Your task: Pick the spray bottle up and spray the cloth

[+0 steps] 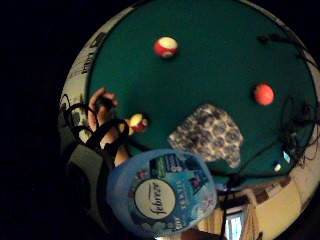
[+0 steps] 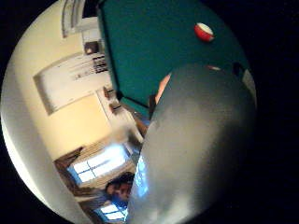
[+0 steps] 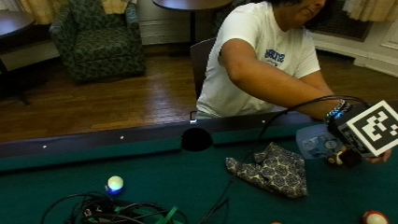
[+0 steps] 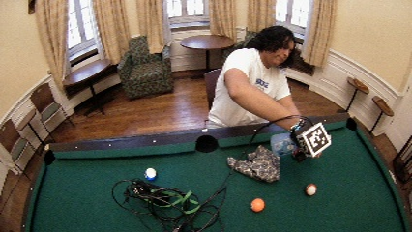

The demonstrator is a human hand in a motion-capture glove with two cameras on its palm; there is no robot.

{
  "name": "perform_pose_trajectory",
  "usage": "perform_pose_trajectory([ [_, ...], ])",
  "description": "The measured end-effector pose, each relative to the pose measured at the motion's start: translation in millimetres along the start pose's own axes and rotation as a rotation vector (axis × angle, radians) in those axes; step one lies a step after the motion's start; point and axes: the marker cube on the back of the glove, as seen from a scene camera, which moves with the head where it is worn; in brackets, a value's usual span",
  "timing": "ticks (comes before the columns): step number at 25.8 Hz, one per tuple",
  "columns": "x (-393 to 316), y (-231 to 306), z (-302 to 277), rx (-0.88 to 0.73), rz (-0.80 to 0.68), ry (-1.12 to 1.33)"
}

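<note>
- Green felt covers the tabletop (image 3: 74, 182), a pool table with a dark rail and a pocket at frame centre in the outside view. A person in a white T-shirt sits behind it; the gloved right hand (image 3: 348, 151), at the right edge, grips the pale blue spray bottle (image 3: 316, 142) above the felt. The patterned cloth (image 3: 272, 170) lies crumpled just left of the bottle. Wood floor and a green armchair (image 3: 99, 44) fill the upper left.
- Wide outside view: curtained windows, a round side table and cream walls ring the room; tangled cables (image 4: 164, 203) lie lower centre, an orange ball (image 4: 257, 205) beyond the cloth.
- Little-finger palm view: the bottle's label fills the lower middle, the cloth beside it on the felt.
- Thumb palm view: the bottle's grey body blocks most of the frame.
</note>
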Motion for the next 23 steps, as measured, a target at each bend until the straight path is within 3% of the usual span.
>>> perform_pose_trajectory([
  [2,-13.1,-7.5,1.8,0.070,-0.091,-0.084],
  [6,-23.7,-34.1,24.3,0.359,-0.295,-0.293],
  [11,-16.0,-54.5,51.6,0.589,-0.408,-0.533],
  [23,3.0,-80.8,79.4,0.767,-0.445,-0.690],
])
